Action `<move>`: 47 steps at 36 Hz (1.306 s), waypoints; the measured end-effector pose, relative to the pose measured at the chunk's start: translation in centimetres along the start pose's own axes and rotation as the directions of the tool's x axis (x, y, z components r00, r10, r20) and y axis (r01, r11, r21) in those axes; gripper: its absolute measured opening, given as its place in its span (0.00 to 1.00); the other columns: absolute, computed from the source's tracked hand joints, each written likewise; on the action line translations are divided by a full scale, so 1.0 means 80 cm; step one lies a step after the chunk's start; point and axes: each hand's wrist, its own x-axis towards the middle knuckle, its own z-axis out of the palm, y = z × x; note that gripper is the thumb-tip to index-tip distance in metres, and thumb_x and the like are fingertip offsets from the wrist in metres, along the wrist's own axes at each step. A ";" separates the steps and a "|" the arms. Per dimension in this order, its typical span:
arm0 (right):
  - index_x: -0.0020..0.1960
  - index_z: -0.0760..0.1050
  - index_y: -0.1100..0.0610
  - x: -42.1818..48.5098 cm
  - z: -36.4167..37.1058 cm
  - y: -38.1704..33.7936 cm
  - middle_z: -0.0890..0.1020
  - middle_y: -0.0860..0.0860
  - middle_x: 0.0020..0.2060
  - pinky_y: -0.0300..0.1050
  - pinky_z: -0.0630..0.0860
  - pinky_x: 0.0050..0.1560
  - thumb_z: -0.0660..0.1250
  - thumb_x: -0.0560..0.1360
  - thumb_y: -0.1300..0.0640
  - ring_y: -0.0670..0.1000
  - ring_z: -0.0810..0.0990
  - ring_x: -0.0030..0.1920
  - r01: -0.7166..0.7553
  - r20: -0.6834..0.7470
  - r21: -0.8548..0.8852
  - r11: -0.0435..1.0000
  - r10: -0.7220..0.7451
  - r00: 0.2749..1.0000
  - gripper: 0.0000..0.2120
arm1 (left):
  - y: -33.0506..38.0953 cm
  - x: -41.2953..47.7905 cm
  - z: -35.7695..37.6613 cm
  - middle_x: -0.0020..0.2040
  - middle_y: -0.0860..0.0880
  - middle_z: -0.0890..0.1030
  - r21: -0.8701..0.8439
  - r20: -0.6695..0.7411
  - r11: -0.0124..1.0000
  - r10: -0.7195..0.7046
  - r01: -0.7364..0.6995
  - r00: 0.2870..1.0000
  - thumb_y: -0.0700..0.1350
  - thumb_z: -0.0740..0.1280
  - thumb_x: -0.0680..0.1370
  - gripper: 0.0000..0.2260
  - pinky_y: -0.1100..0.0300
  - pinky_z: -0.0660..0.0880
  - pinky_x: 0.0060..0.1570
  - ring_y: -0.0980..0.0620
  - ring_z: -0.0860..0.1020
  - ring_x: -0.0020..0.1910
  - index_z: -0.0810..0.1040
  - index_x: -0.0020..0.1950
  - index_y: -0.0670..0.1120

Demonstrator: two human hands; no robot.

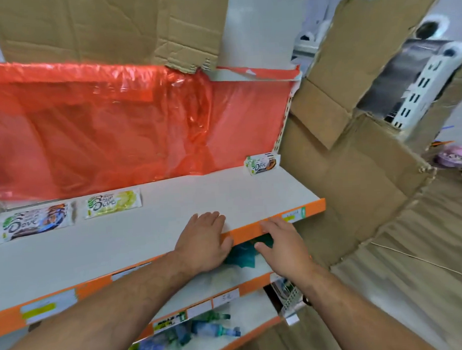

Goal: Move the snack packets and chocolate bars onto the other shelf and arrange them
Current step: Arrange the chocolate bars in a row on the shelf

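White shelf (174,229) under straight, flat fingers (210,218).

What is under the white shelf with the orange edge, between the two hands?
A teal packet lies on the lower shelf. The white shelf, the left hand and the right hand cover the rest; further back cannot be seen.

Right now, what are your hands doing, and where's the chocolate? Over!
Left hand open, flat on top shelf. Right hand open, empty, at its orange edge. Three Dove bars on top shelf; teal packet below. Nothing blocks them.
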 end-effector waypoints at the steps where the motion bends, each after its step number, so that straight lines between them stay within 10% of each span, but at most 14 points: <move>1: 0.74 0.68 0.53 0.001 -0.002 0.008 0.68 0.49 0.72 0.46 0.62 0.73 0.68 0.78 0.47 0.52 0.64 0.73 0.000 -0.009 0.015 1.000 0.000 1.000 0.28 | 0.005 0.006 0.001 0.73 0.47 0.70 -0.001 0.008 1.000 0.004 -0.004 1.000 0.58 0.55 0.81 0.25 0.51 0.57 0.73 0.47 0.66 0.72 0.67 0.74 0.46; 11: 0.73 0.70 0.53 0.040 0.004 0.064 0.70 0.48 0.71 0.44 0.62 0.73 0.69 0.78 0.49 0.51 0.64 0.72 -0.067 -0.004 0.091 0.994 0.067 0.998 0.25 | 0.027 0.089 0.023 0.73 0.47 0.70 0.038 0.017 0.998 0.056 -0.056 0.998 0.63 0.43 0.74 0.35 0.52 0.61 0.71 0.47 0.68 0.71 0.68 0.73 0.46; 27: 0.75 0.69 0.53 0.197 -0.010 0.128 0.69 0.50 0.73 0.42 0.63 0.73 0.68 0.79 0.49 0.49 0.67 0.73 -0.134 -0.012 0.118 0.984 0.136 0.991 0.26 | 0.003 0.255 0.038 0.75 0.44 0.68 -0.091 0.025 0.995 0.050 -0.048 0.998 0.59 0.57 0.81 0.28 0.55 0.63 0.72 0.45 0.67 0.73 0.65 0.76 0.44; 47: 0.76 0.65 0.56 0.401 -0.014 0.200 0.62 0.51 0.76 0.46 0.70 0.67 0.72 0.74 0.58 0.54 0.73 0.67 -0.059 0.054 0.078 0.995 0.055 0.997 0.33 | 0.019 0.390 0.077 0.57 0.48 0.78 -0.255 -0.049 0.920 -0.321 0.299 0.946 0.53 0.61 0.78 0.23 0.56 0.72 0.50 0.44 0.79 0.54 0.65 0.74 0.56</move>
